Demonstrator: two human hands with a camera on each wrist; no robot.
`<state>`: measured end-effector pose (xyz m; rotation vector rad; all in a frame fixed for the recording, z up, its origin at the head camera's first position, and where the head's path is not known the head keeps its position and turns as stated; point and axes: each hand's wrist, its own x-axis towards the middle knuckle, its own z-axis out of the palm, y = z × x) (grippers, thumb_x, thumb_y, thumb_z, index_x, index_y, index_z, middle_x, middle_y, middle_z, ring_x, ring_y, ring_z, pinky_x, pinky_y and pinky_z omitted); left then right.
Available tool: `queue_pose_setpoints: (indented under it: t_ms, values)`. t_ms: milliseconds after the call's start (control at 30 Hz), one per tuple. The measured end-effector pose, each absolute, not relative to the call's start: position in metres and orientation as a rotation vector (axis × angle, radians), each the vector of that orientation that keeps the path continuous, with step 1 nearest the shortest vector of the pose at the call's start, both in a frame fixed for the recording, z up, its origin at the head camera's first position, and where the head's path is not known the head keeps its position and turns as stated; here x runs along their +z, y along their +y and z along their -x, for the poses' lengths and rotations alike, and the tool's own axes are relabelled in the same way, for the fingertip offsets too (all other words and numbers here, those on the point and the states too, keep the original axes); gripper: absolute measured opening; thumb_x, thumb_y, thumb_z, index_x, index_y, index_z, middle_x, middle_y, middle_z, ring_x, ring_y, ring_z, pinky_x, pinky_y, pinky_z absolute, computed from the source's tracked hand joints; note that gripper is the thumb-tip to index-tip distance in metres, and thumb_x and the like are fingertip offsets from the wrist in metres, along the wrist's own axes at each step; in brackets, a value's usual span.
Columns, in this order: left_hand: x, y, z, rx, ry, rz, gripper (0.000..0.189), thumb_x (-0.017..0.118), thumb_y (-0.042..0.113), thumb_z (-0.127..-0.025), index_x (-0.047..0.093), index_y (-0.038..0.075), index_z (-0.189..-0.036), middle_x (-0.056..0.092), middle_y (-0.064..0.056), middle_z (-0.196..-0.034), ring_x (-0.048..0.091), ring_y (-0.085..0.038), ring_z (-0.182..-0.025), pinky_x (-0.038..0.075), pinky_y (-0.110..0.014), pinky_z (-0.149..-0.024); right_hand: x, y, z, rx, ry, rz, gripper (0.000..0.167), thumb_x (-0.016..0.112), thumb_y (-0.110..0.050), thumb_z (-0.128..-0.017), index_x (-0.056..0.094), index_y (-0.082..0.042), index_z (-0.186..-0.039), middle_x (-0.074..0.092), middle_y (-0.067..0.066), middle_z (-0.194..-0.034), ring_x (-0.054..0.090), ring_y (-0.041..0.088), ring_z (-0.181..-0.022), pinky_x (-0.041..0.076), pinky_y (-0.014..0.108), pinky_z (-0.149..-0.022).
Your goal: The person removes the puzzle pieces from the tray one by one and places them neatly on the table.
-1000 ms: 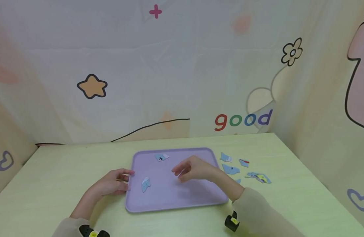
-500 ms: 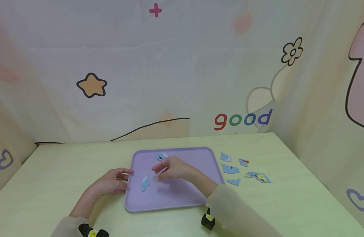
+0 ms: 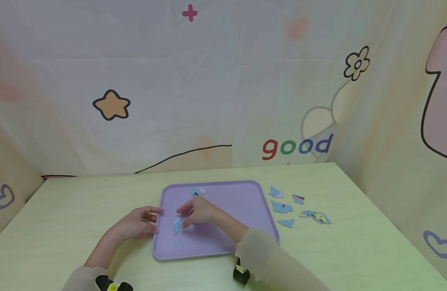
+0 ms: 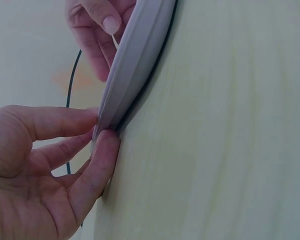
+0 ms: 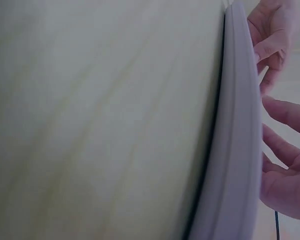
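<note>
A small light-blue puzzle piece [image 3: 177,225] lies on the left part of the lavender tray [image 3: 165,246]. My right hand [image 3: 199,212] is over the tray, thumb tip right at this piece's right edge and fingertips just above its far end, thumb and fingers apart. A second blue-and-white piece [image 3: 196,192] sits near the tray's far edge, partly overlapped by the right hand. My left hand [image 3: 137,223] grips the tray's left rim lightly; in the left wrist view its fingertips [image 4: 109,142] meet the rim from above and from the outer side.
Right of the tray, several loose puzzle pieces lie on the pale wooden table [image 3: 81,218], among them a blue piece [image 3: 282,207] and a piece with a red stripe [image 3: 298,199]. Farther right is a yellow-and-blue cluster [image 3: 317,217]. A printed curtain [image 3: 165,101] stands behind the table.
My right hand has moved left across the tray and lowered to the small blue piece. The left hand has stayed at the tray's left rim.
</note>
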<state>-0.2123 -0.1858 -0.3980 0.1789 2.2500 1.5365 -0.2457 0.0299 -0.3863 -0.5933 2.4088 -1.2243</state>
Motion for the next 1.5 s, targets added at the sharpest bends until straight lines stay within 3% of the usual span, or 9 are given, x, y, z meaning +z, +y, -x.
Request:
queue_pose_setpoints:
  t_ms: [333,567,833,1300,1500]
  values:
    - [-0.398,-0.186,0.212,1.532,2.255,-0.195,0.052,0.061,-0.005,-0.078,0.042,-0.008,-0.127,0.049,-0.017,-0.105,0.054,-0.018,-0.082,0.053,-0.033,-0.073,-0.391,0.019,0.244,-1.009,2.605,0.765,0.039,0.079,0.000,-0.061,0.067,0.002,-0.098,0.068,0.009,-0.096,0.060,0.015,-0.084,0.043,0.015,-0.071]
    - [-0.399,-0.186,0.212,1.555,2.236,-0.185,0.052,0.060,-0.006,-0.078,0.042,-0.008,-0.127,0.048,-0.016,-0.103,0.054,-0.018,-0.082,0.053,-0.033,-0.074,-0.388,0.016,0.242,-0.794,2.714,0.880,0.032,0.080,-0.006,-0.063,0.070,-0.003,-0.094,0.069,0.003,-0.090,0.058,0.011,-0.085,0.042,0.015,-0.077]
    - [-0.397,-0.185,0.211,1.538,2.257,-0.183,0.051,0.060,-0.006,-0.078,0.043,-0.007,-0.126,0.048,-0.017,-0.103,0.053,-0.018,-0.082,0.053,-0.033,-0.073,-0.387,0.016,0.241,-0.831,2.705,0.903,0.028,0.081,-0.003,-0.060,0.063,-0.003,-0.082,0.062,0.001,-0.074,0.050,0.004,-0.066,0.041,0.013,-0.066]
    - [-0.396,-0.185,0.211,1.508,2.284,-0.164,0.051,0.061,-0.006,-0.078,0.044,-0.007,-0.126,0.049,-0.016,-0.102,0.052,-0.019,-0.083,0.052,-0.033,-0.072,-0.397,0.023,0.249,-1.335,2.371,0.620,0.020,0.069,0.013,-0.066,0.066,0.005,-0.083,0.054,-0.001,-0.066,0.051,0.007,-0.059,0.048,0.017,-0.052]
    - [-0.396,-0.185,0.211,1.487,2.296,-0.163,0.050,0.061,-0.004,-0.078,0.045,-0.006,-0.126,0.049,-0.017,-0.104,0.053,-0.019,-0.083,0.052,-0.034,-0.073,-0.398,0.032,0.251,-1.438,2.260,0.480,0.021,0.068,0.013,-0.068,0.068,0.005,-0.087,0.057,0.001,-0.067,0.054,0.008,-0.061,0.053,0.023,-0.056]
